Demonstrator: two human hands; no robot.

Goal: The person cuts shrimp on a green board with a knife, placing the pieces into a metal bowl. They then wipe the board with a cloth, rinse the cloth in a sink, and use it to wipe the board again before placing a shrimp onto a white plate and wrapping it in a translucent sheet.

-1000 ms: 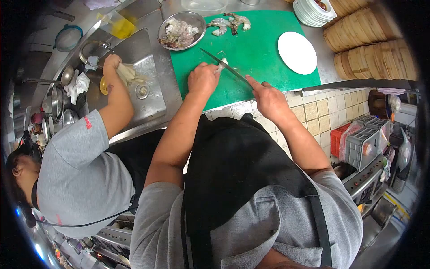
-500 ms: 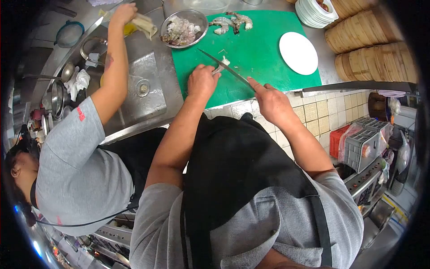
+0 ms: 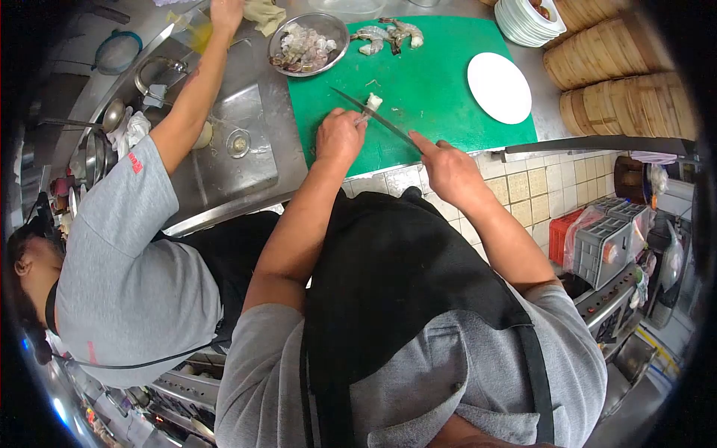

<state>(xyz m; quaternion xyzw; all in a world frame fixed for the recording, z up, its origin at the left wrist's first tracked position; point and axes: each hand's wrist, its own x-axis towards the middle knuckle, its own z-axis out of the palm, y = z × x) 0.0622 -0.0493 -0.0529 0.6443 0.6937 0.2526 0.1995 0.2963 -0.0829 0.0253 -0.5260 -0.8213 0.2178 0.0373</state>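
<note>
My left hand (image 3: 340, 137) is closed on a peeled shrimp (image 3: 373, 102) near the front of a green cutting board (image 3: 448, 75). My right hand (image 3: 448, 166) grips the handle of a long knife (image 3: 377, 118), whose blade lies across the shrimp and points to the upper left. Several shrimp (image 3: 403, 36) lie at the board's far edge. Beside them, a metal bowl (image 3: 340, 56) holds a heap of shrimp pieces (image 3: 305, 48). A white oval plate (image 3: 499, 87) rests on the board's right side. My fingers hide part of the held shrimp.
To the left, a co-worker's arm (image 3: 196, 104) reaches over a metal sink (image 3: 250, 123), near a cloth (image 3: 264, 15). Bamboo steamers (image 3: 627, 104) and stacked white plates (image 3: 523, 30) stand at the right. Grey crates (image 3: 601, 250) sit lower right.
The knife blade has shifted slightly down and left over the shrimp. The co-worker's hand has moved up and right, and the cloth lies farther right.
</note>
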